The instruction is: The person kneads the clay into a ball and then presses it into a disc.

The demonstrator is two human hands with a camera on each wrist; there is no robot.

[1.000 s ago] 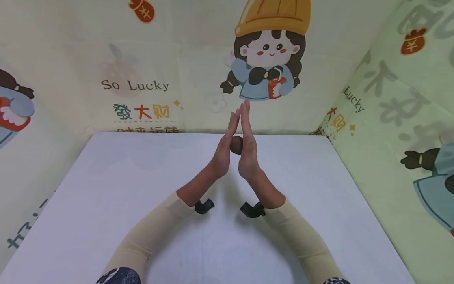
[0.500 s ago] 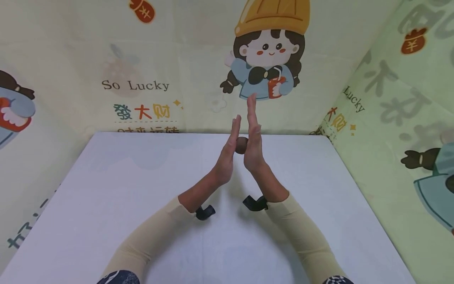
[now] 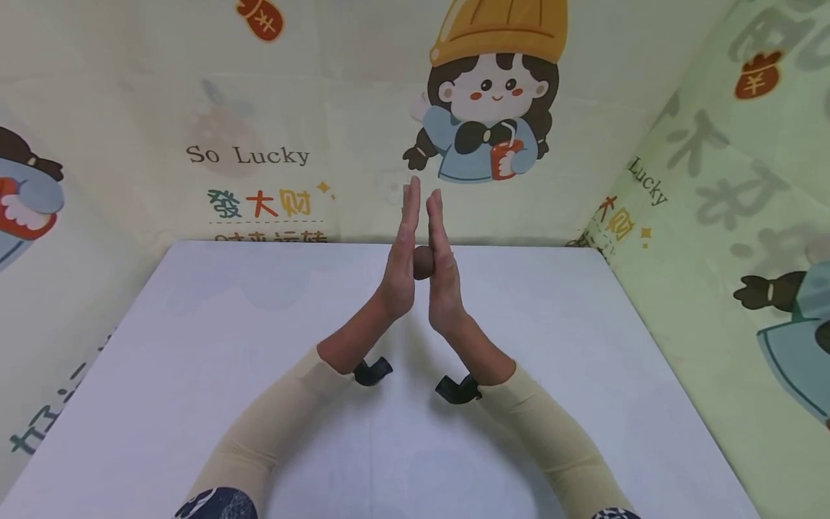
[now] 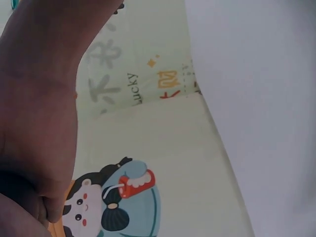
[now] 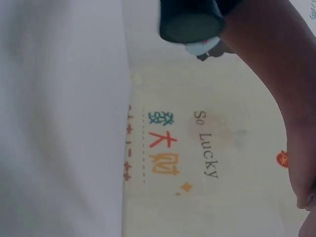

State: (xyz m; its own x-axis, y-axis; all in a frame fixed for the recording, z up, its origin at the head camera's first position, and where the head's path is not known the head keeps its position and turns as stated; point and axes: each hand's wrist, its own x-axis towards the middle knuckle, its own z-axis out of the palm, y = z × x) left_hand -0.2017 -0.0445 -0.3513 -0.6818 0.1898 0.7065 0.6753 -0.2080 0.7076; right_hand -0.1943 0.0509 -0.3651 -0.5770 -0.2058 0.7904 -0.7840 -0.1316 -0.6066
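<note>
A brown ball sits between my two facing palms, raised over the far part of the white table. My left hand presses it from the left with straight fingers pointing away and up. From the right, the flat palm of my right hand presses it too, its fingers also straight. In the left wrist view the ball looks dark and partly hidden between the right hand and the left hand. The ball is out of sight in the right wrist view.
Behind the table hangs a pale printed cloth with a cartoon figure and lettering; more cloth lines the right side. Black wrist mounts stick out inward below both wrists.
Half a second ago the right hand was farther forward and the left drawn back. Now the left has slid forward, the right back. The ball has shifted slightly left between the palms.
</note>
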